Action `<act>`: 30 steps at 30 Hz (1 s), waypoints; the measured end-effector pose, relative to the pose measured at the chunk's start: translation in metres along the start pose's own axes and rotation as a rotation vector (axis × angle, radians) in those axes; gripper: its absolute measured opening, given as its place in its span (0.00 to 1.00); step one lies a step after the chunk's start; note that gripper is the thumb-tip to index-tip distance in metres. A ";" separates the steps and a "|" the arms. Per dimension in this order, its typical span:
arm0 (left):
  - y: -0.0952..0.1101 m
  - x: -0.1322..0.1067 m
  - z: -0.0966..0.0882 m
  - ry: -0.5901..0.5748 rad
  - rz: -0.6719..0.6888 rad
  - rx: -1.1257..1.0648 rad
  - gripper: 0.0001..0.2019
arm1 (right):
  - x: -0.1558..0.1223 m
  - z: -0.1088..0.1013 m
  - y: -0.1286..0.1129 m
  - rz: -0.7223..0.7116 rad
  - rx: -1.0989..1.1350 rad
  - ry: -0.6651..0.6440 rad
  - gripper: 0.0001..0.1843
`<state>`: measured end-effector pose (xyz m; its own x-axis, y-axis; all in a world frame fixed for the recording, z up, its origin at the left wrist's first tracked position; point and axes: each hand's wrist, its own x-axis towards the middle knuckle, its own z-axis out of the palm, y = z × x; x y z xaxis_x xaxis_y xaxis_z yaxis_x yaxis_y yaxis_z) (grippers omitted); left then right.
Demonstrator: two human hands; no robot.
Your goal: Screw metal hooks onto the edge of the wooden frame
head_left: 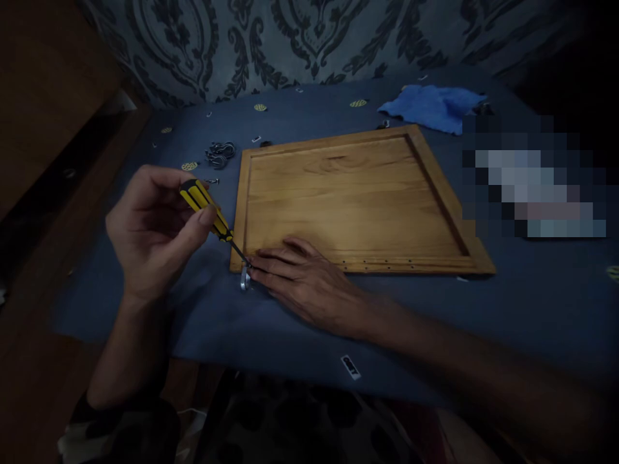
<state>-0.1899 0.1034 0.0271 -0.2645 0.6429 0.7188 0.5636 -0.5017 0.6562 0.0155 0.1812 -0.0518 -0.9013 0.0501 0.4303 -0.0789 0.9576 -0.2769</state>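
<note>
The left hand (155, 241) grips a yellow-black screwdriver (199, 198) at the near-left corner of a wooden panel (333, 196); the right hand (312, 287), fingers' hold indiscernible, overlaps its near edge, fronted by worktop (290, 345).

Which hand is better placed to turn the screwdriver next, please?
Probably the left hand: it grips the screwdriver, its tip near the closer left corner of the wooden board. The right hand lies across the board's edge.

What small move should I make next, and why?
Probably turn the screwdriver slightly with your left hand: its tip sits beside the metal fitting at the near left corner of the wooden board, and your right hand rests on the board.
</note>
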 end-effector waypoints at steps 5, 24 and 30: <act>0.002 -0.001 0.000 -0.027 0.014 0.035 0.12 | 0.001 -0.002 0.000 0.001 0.003 -0.022 0.19; 0.006 0.001 -0.002 -0.068 0.047 0.046 0.23 | 0.001 -0.003 0.000 0.005 0.029 -0.048 0.19; 0.005 0.001 -0.003 -0.062 0.078 0.141 0.23 | 0.001 -0.003 0.000 -0.006 0.013 -0.042 0.18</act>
<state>-0.1903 0.1001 0.0320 -0.1692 0.6420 0.7478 0.6860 -0.4681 0.5570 0.0156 0.1824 -0.0488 -0.9180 0.0324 0.3952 -0.0895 0.9540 -0.2861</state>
